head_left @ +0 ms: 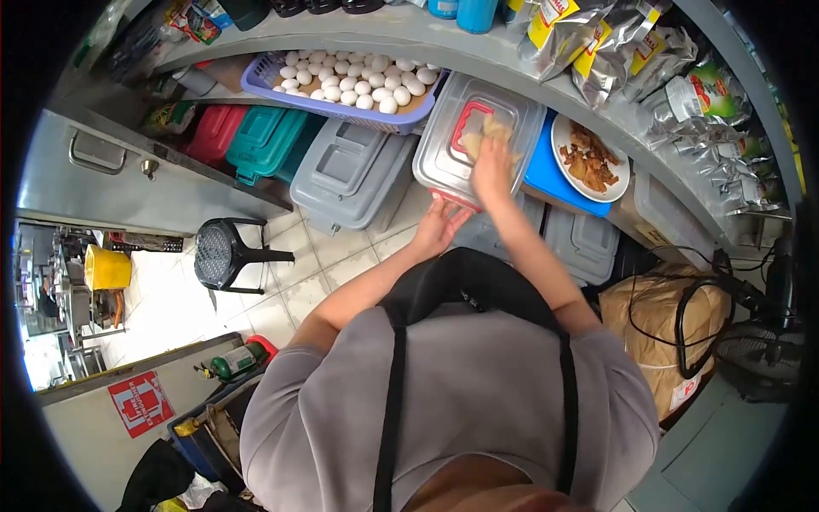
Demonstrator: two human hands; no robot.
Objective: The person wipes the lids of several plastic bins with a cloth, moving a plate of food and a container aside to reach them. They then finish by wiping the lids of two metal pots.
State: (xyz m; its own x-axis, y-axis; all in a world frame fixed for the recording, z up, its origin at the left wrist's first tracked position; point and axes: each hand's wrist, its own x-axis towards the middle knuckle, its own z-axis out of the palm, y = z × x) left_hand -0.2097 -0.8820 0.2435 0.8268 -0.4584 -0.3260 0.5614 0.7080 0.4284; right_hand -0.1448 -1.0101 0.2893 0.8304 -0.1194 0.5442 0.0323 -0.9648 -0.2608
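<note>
A clear plastic storage container (432, 145) with a red handle on its lid sits on the shelf in front of me. My right hand (490, 175) is closed on a pale yellowish cloth (495, 136) and presses it against the lid, right of the handle. At the near red edge of the container, my left hand (440, 224) touches with fingers spread. Part of its grip is hard to see.
A purple basket of eggs (358, 117) stands left of the container; a plate of brown dried pieces (624, 175) is to the right. Lidded grey bins (345, 171) sit below. Foil pouches (589, 60) line the upper shelf. A black stool (223, 256) stands on the floor.
</note>
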